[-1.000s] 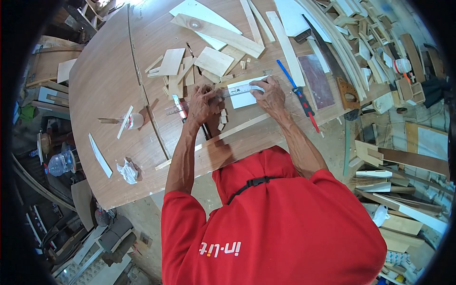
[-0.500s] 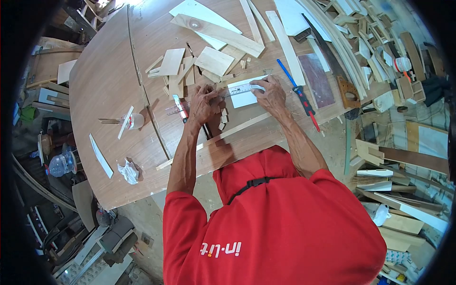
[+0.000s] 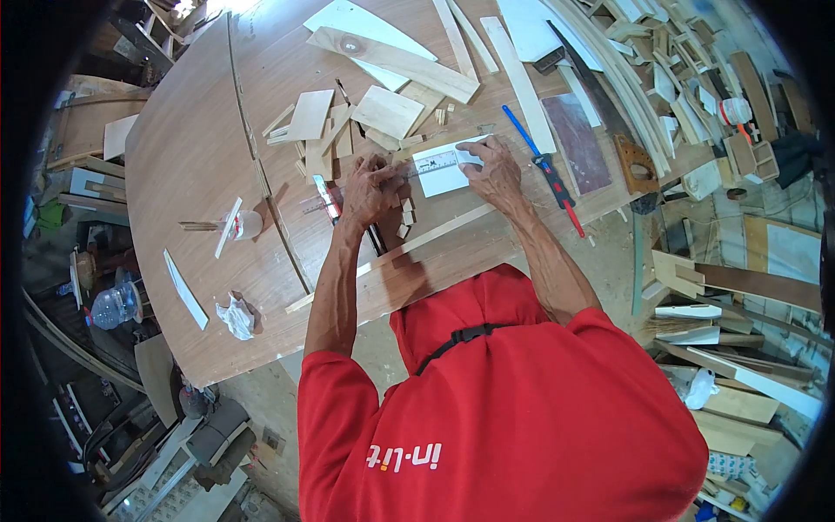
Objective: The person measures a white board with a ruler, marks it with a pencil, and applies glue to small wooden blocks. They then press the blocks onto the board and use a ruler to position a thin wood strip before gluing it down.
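Left hand (image 3: 371, 190) bent and bunched over the see-through, straight-edged ruler (image 3: 435, 163); whether the fingers close on it or merely press cannot be told. Right hand (image 3: 494, 174) at the ruler's other end, thumb and fingers slightly parted, firmness of grip hidden. Ruler lies slantwise across the white, flat rectangular piece (image 3: 445, 183) on the brown wood-grain tabletop (image 3: 183, 174), between the hands. Risk, judged: uneven pressure could pivot the ruler, its face probably being slick against the smooth white piece; a nudge from the right fingers could shift both. The small, pale, squared wooden blocks (image 3: 406, 218) sit near the left hand, where a sliding wrist could scatter them. The long, narrow pale wood strip (image 3: 426, 237) lies nearer the body; a forearm might knock it askew. Materials: white piece matt-looking, crisp-cornered, thickness unclear; blocks angular, apparently sawn. The slim red-and-white tool (image 3: 329, 202) rests beside the left wrist. To the right of the right hand, the long blue, black and red tool (image 3: 550, 178) looks hard and glossy; its exact kind cannot be told.
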Action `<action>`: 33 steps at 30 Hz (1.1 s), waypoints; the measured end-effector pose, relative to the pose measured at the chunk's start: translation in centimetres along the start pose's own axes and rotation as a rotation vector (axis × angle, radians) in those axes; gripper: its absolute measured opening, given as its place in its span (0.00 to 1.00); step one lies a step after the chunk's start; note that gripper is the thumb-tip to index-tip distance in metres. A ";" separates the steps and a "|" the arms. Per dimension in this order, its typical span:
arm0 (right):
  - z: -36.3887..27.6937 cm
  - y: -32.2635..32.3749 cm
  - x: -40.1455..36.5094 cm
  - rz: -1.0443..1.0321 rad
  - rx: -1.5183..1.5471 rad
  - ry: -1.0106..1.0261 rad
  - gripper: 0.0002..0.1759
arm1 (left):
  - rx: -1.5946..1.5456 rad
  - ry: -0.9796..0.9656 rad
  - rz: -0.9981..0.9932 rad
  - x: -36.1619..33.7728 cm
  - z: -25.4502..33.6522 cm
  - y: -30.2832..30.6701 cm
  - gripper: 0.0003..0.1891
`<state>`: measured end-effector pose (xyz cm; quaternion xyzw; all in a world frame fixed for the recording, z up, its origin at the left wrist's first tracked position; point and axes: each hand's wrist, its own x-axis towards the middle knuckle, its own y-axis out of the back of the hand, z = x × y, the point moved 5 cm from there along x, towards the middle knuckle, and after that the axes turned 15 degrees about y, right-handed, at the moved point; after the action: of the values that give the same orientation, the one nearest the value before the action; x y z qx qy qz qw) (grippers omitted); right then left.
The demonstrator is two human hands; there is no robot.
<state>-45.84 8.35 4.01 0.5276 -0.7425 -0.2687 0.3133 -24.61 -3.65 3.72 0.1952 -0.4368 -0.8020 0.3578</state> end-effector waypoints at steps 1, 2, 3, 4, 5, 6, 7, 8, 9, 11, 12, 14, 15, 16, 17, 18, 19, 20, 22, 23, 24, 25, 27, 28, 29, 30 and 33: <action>0.1 0.0 0.0 0.002 0.008 -0.005 0.22 | -0.002 0.010 0.004 0.0 0.0 0.0 0.17; 0.2 0.1 -0.1 0.002 0.008 -0.005 0.22 | -0.004 0.021 0.007 0.0 -0.1 0.0 0.17; 0.2 0.3 0.0 -0.012 0.022 -0.001 0.24 | -0.004 0.020 0.007 0.1 0.1 0.0 0.17; 0.2 0.4 -0.1 -0.027 0.036 0.002 0.26 | -0.021 0.027 -0.004 0.0 0.1 0.1 0.16; 0.3 0.5 -0.1 -0.027 0.035 0.001 0.26 | -0.039 0.034 -0.014 0.0 0.3 0.1 0.16; 0.5 0.5 0.0 -0.038 0.036 0.006 0.27 | -0.039 0.033 -0.014 0.1 0.4 0.1 0.16; 0.5 0.4 0.1 -0.049 0.038 0.013 0.28 | -0.041 0.022 -0.012 0.1 0.4 0.2 0.16; 0.6 0.3 0.0 -0.050 0.039 0.013 0.28 | -0.042 0.013 -0.009 0.0 0.5 0.3 0.16; 0.4 0.4 0.0 -0.045 0.046 0.010 0.27 | -0.041 0.015 -0.009 0.0 0.5 0.3 0.16; 0.1 0.4 0.0 -0.039 0.053 0.010 0.26 | -0.005 0.011 0.002 0.0 0.5 0.3 0.16; -0.2 0.5 0.0 -0.047 0.013 0.021 0.25 | -0.004 0.012 0.003 0.1 0.5 0.3 0.16; -0.4 0.5 0.0 -0.055 -0.028 0.033 0.23 | 0.007 0.000 -0.008 0.1 0.4 0.2 0.16; -0.4 0.4 0.1 -0.057 -0.020 0.030 0.22 | 0.008 0.000 -0.007 0.1 0.4 0.3 0.16; -0.3 0.3 0.1 -0.059 -0.013 0.027 0.20 | 0.011 0.007 -0.013 0.1 0.4 0.3 0.17; -0.2 0.2 0.1 -0.059 -0.013 0.028 0.20 | 0.014 0.015 -0.018 0.1 0.4 0.3 0.18; -0.2 0.2 0.1 -0.060 -0.012 0.022 0.20 | 0.014 0.015 -0.018 0.1 0.4 0.3 0.18; -0.2 0.2 0.1 -0.061 -0.010 0.016 0.20 | 0.011 0.012 -0.017 0.1 0.4 0.3 0.18; -0.3 0.2 0.1 -0.061 -0.010 0.017 0.20 | 0.008 0.008 -0.016 0.1 0.4 0.3 0.17; -0.4 0.3 0.1 -0.052 -0.013 0.017 0.20 | 0.018 0.018 -0.013 0.1 0.4 0.2 0.17; -0.4 0.3 0.1 -0.052 -0.012 0.017 0.20 | 0.028 0.026 -0.010 0.1 0.4 0.2 0.17; -0.4 0.3 0.1 -0.057 -0.012 0.015 0.20 | 0.028 0.027 -0.010 0.1 0.4 0.2 0.17; -0.4 0.3 0.1 -0.062 -0.012 0.012 0.20 | 0.035 0.018 0.002 0.1 0.4 0.2 0.16; -0.4 0.3 0.1 -0.056 -0.011 0.014 0.20 | 0.041 0.009 0.012 0.1 0.3 0.1 0.15; -0.4 0.3 0.1 -0.050 -0.011 0.017 0.20 | 0.026 0.011 -0.004 0.1 0.2 0.1 0.17; -0.4 0.3 0.1 -0.050 -0.011 0.018 0.20 | 0.010 0.013 -0.020 0.2 0.1 0.0 0.19; -0.4 0.3 0.1 -0.053 -0.008 0.011 0.20 | 0.010 0.013 -0.019 0.2 -0.1 -0.1 0.19; -0.4 0.4 0.1 -0.058 -0.003 -0.002 0.20 | 0.017 0.016 -0.018 0.3 -0.3 -0.3 0.19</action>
<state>-45.78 8.32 4.56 0.5483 -0.7267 -0.2792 0.3055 -24.72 -3.90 3.33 0.2084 -0.4388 -0.7999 0.3525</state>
